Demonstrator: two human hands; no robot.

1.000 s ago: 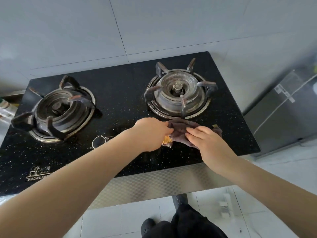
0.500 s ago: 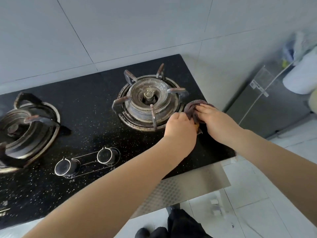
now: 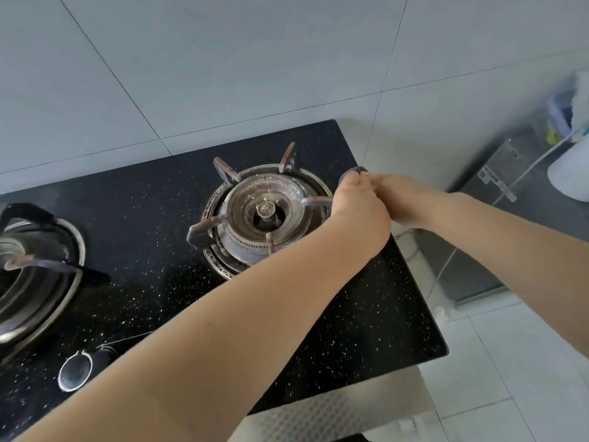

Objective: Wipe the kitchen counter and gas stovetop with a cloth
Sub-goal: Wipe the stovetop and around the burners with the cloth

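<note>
forearms cross the black speckled glass gas stovetop (image 3: 376, 314). both hands, left hand (image 3: 357, 205) and right hand (image 3: 398, 199), meet beside the round steel right burner (image 3: 266, 215), pinching a dark brownish cloth (image 3: 358, 170) at the stovetop's far right edge.

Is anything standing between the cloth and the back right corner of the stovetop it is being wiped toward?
Nothing visible does. The cloth shows only as a dark edge beyond the left hand and right hand, right of the right burner. The bare stovetop behind it carries no object; the cloth's underside is hidden.
</note>
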